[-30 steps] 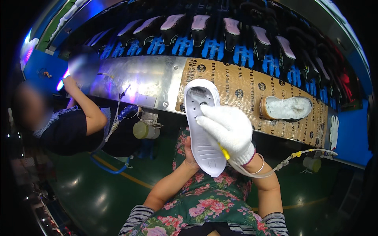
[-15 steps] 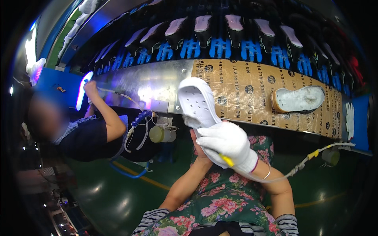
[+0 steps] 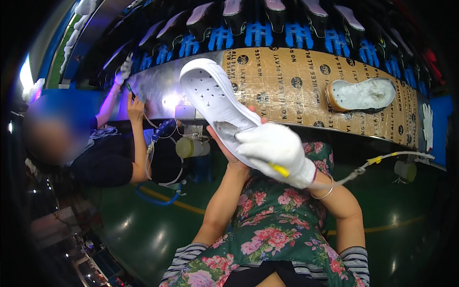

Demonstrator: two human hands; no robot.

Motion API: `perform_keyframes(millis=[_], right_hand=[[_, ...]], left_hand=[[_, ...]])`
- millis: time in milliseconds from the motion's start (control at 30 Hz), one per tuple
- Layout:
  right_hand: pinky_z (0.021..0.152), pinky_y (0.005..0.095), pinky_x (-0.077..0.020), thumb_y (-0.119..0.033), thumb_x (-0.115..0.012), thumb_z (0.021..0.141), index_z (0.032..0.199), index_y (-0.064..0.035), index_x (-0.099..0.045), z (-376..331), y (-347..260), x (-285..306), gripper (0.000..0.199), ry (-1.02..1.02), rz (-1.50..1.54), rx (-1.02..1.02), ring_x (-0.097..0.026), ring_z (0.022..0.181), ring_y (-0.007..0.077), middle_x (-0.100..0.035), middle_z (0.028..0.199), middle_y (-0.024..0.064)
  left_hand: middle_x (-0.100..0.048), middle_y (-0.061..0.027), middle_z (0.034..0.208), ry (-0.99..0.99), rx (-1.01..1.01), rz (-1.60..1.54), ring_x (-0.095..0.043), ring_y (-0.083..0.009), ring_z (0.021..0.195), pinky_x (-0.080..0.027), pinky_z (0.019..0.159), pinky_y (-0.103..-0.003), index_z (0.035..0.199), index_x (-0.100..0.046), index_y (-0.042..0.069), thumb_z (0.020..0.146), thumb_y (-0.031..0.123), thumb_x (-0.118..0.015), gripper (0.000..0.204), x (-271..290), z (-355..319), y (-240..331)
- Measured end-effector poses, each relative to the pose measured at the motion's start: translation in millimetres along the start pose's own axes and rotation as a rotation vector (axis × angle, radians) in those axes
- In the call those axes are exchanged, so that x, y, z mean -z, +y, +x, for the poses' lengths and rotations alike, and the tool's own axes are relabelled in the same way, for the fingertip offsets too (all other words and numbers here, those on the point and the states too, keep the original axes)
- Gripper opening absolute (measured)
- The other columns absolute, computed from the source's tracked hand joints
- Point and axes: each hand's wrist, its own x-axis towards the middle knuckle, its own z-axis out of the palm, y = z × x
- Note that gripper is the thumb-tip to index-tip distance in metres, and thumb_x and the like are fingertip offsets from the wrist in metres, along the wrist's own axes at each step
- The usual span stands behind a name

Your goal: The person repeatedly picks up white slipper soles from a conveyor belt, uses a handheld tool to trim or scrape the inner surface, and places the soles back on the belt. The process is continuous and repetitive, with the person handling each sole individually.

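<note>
The white perforated sole (image 3: 221, 101) has swung leftward, toe slanting over the worktop (image 3: 160, 82)'s near edge, the left hand (image 3: 230, 154) clasping its middle, the gloved right hand (image 3: 276, 149)'s grip hidden.

The bare left hand (image 3: 228, 152) is curled in a grip, its left forearm (image 3: 223, 203) angling up and inward. The white-gloved right hand (image 3: 279, 154) points leftward, fingers bunched, its right elbow (image 3: 351, 210) bent outward.
</note>
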Motion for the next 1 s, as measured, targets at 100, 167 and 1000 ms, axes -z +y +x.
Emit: perform_keyframes(millis=[100,167,1000], right_hand=[[0.081,0.04,-0.0596,-0.009,-0.083,0.075,0.104,-0.0127,-0.077,-5.4,-14.1,-5.9,0.03,-0.106,0.113,-0.049,-0.075,0.094,0.03,-0.077,0.104,0.0097],[0.079,0.0391,-0.0595,-0.009,-0.083,0.074,0.102,-0.0133,-0.077,0.5,-15.0,8.1,0.029,-0.197,0.24,-0.01,-0.075,0.093,0.0295,-0.077,0.103,0.0079],[0.077,0.0411,-0.0586,-0.002,-0.078,0.067,0.109,-0.0094,-0.076,-31.8,-16.3,7.5,0.043,-0.294,0.01,0.07,-0.074,0.094,0.0303,-0.075,0.114,0.0136]], left_hand=[[-0.05,-0.0188,0.151,-0.067,0.053,-0.04,-0.057,-0.0487,0.124,-0.052,0.1,-0.066,0.161,-0.035,0.017,0.09,0.087,-0.046,0.099,-5.3,-2.0,2.9],[-0.05,-0.0181,0.152,-0.038,0.057,-0.029,-0.056,-0.0492,0.124,-0.053,0.098,-0.065,0.161,-0.035,0.018,0.089,0.087,-0.047,0.1,-4.8,-5.4,8.7],[-0.056,-0.0381,0.126,-0.289,0.619,0.142,-0.064,-0.0405,0.081,-0.052,0.062,-0.043,0.153,-0.044,0.0,0.075,0.076,-0.068,0.112,-14.1,52.2,42.9]])
